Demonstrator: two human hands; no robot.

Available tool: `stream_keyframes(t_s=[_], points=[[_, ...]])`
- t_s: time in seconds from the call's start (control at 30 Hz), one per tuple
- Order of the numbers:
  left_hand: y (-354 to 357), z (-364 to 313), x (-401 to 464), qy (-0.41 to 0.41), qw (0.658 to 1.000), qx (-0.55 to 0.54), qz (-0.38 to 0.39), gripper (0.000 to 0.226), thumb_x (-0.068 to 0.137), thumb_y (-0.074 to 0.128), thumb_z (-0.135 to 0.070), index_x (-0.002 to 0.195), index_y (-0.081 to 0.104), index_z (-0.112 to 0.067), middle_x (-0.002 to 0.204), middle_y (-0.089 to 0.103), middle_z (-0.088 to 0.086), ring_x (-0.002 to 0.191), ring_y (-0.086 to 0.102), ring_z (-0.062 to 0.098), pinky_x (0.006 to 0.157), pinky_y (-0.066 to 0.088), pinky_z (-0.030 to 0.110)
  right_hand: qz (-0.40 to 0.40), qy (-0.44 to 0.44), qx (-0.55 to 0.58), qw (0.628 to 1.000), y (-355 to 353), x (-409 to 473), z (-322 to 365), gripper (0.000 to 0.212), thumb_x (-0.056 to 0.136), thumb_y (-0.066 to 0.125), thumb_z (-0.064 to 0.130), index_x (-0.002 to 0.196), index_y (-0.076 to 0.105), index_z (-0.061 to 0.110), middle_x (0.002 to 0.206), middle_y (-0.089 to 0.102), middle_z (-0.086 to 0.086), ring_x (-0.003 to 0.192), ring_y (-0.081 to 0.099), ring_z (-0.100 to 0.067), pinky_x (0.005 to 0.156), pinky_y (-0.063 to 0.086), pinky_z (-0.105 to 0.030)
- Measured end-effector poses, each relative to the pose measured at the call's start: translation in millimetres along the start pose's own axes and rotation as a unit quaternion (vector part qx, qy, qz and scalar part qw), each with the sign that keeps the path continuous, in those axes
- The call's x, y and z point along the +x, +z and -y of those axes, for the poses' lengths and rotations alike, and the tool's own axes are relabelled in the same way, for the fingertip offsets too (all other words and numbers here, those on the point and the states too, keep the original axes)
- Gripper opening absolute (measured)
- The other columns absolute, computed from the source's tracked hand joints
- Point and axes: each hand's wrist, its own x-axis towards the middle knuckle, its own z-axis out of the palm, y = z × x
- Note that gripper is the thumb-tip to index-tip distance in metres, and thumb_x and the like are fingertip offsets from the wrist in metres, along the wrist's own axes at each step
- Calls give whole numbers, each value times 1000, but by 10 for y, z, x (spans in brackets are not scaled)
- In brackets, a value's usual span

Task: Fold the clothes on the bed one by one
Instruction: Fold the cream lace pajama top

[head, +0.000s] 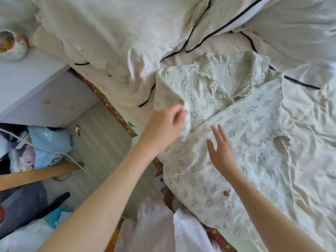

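Pinching the folded-over sleeve point(170, 99) of the printed pajama shirt point(236, 142), your left hand point(163, 124) had its grip clenched on that fabric at the shirt's left edge. Your right hand point(221, 150) lay released, fingers straight, flat on the shirt's middle. That shirt was spread on the bed point(309, 124), collar toward the rumpled quilt point(109, 33) beyond it.

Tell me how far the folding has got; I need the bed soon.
Early. Nothing in view looks fully folded. In hand: the printed pajama top lies spread on the bed sheet; the left hand pinches its sleeve, turned inward, while the right hand lies open over the front. Left: the remaining folds.
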Motion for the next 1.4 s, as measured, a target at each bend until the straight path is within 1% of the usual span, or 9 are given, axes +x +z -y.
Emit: stream_keyframes(t_s=[0.1,0.3,0.5,0.6,0.7,0.93,1.13,1.23,1.4], points=[[466,-111,101,-29,977,0,213,47,99,44,-31,144,35,-22,145,43,-2,128,44,10,105,34,28,8,39,-36,999,-54,-197,-253,52,100,41,25,149,26,18,159,13,-5,145,18,-25,114,24,-43],[778,590,-294,-123,976,84,157,60,96,51,-21,149,23,-19,154,22,1,142,21,17,114,21,34,169,71,-167,969,-17,-385,-538,59,101,39,31,152,11,25,160,-9,-1,147,-9,-23,110,31,-41],[1032,739,-414,-215,970,42,102,58,92,59,-25,143,33,-11,139,42,6,130,40,21,106,32,34,177,69,-120,974,41,-271,-600,51,101,40,28,150,23,25,160,0,-3,147,-4,-25,115,17,-43],[1145,666,-330,-250,964,77,50,13,93,57,-27,93,54,-14,87,57,-1,95,57,27,74,39,34,96,86,-44,991,17,-312,-593,43,100,43,26,142,42,16,155,26,-4,144,19,-24,112,27,-40],[1155,550,-345,-304,952,-26,32,31,93,57,-26,67,43,-17,65,49,-4,64,50,17,55,33,28,21,121,67,990,-62,-377,-502,32,99,48,26,126,59,12,129,56,-3,116,53,-17,90,44,-26],[1423,122,-688,-408,839,-358,38,7,89,64,-18,88,67,-11,87,71,5,76,69,14,65,56,22,172,245,377,877,-228,-527,-251,22,96,52,32,101,67,16,95,72,1,91,69,-13,78,56,-26],[1722,-83,-800,-389,846,-365,7,9,91,61,-14,86,66,-9,86,71,9,78,68,15,74,57,23,163,229,320,905,-336,-574,-455,24,88,62,24,83,66,1,74,59,-9,72,56,-23,69,51,-46],[1782,-97,-820,-378,865,-330,-13,11,90,63,-16,83,62,-8,82,66,8,77,64,14,77,56,23,125,255,302,910,-390,-579,-550,21,87,55,13,68,53,7,66,43,-5,68,39,-20,66,36,-36],[1832,-141,-880,-394,867,-303,-14,18,85,70,-20,79,56,-10,79,63,3,78,61,15,82,50,27,52,293,374,878,-655,-610,-817,14,95,49,8,85,57,8,81,61,-5,73,60,-17,70,53,-31]])
